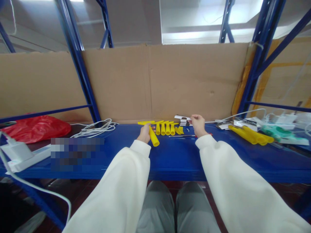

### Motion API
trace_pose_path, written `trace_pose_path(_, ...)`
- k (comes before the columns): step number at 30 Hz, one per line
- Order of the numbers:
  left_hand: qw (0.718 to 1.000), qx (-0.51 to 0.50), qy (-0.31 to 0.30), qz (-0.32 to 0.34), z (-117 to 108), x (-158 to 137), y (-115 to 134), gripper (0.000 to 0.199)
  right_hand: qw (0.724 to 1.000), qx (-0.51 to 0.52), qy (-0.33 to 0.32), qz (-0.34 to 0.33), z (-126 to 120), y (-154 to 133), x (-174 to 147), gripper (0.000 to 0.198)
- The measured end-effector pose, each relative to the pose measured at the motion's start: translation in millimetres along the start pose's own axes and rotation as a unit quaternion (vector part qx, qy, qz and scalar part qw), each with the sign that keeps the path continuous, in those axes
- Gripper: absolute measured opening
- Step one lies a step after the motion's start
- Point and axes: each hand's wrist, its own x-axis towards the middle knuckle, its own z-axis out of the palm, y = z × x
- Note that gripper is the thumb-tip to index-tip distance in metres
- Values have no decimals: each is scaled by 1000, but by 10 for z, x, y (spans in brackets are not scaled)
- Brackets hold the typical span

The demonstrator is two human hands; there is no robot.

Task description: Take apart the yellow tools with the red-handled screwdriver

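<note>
My left hand [145, 133] is closed around a yellow T-shaped plastic handle [154, 137], its hollow round end pointing toward me. Just right of it, several like yellow T-shaped handles [167, 128] lie in a row, with small yellow pieces [179, 130] at the row's end. The fingers of my right hand [198, 125] are pinched at the end of a thin pale strip [182, 117], above a small stack of dark and white flat pieces [185, 123]. A slim screwdriver-like tool [182, 136] with a red end lies in front of the stack, partly behind my right wrist.
On the blue bench [177, 161], yellow tubes [251, 135], a green-and-white item [279, 132] and packets lie at right. A coiled white cable [97, 128], red plastic bag [39, 127] and power strip [29, 158] are at left. Cardboard [179, 81] walls the back between blue posts.
</note>
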Motion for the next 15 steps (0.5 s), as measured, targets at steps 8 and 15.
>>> trace_pose_path(8,1000,-9,-14,2,40,-49,-35,14,998,-50,27,32,-166,-44,323,13)
trace_pose_path(15,1000,14,-23,-15,58,-90,-40,16,996,-65,-36,48,-170,-48,558,17)
